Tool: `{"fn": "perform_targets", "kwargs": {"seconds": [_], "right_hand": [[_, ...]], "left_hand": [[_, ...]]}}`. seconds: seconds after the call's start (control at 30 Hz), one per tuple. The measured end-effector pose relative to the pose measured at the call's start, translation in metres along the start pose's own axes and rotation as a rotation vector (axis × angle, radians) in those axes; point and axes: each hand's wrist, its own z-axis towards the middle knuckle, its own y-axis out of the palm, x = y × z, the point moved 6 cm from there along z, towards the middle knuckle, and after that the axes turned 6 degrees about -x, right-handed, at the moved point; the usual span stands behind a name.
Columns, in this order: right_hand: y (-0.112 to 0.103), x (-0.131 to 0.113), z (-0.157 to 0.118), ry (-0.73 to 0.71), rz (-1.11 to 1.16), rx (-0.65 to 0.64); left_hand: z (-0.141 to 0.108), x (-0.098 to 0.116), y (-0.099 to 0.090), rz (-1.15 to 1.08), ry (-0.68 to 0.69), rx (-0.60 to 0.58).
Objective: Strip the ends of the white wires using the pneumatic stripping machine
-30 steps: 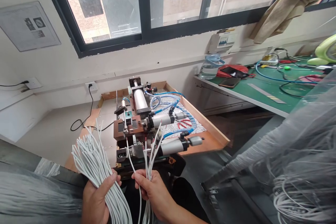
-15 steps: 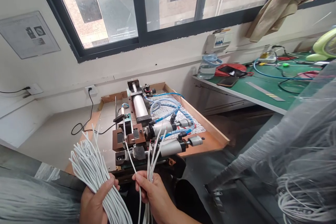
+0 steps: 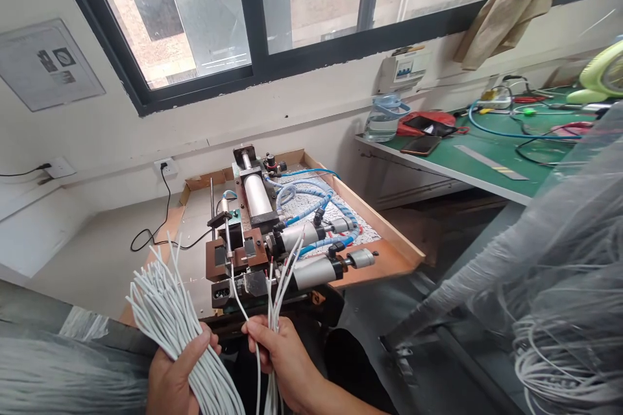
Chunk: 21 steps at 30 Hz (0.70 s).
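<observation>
Bundle (image 3: 182,327) is gripped by left fingers (image 3: 193,347), wire (image 3: 258,389) and thin bunch (image 3: 276,310) by right fingers (image 3: 263,332); wire is best held straight at machine (image 3: 256,243), bunch angled clear.

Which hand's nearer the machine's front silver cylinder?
Right. The right hand is on the person's side of the front silver cylinder, slightly left of it, holding a few white wires; the left hand is farther left, gripping the thick wire bundle.

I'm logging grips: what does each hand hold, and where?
Left hand: a thick white wire bundle, below its upper ends. Right hand: a single wire and a smaller bunch, both below their upper tips.
</observation>
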Motion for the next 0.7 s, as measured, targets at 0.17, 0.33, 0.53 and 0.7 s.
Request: {"fn": "perform_targets", "kwargs": {"seconds": [0.17, 0.33, 0.53, 0.7], "right_hand": [[-0.002, 0.001, 0.003, -0.018, 0.001, -0.013], [0.0, 0.002, 0.0, -0.047, -0.079, -0.103], [0.005, 0.011, -0.018, -0.004, -0.239, -0.336], [0.012, 0.024, -0.031, 0.093, -0.316, -0.498]], "left_hand": [[0.001, -0.002, -0.001, -0.003, -0.004, -0.005], [-0.002, 0.003, 0.007, -0.041, 0.054, -0.088], [-0.012, 0.007, 0.013, -0.006, 0.101, -0.11], [-0.019, 0.002, 0.015, 0.007, 0.071, -0.152]]}}
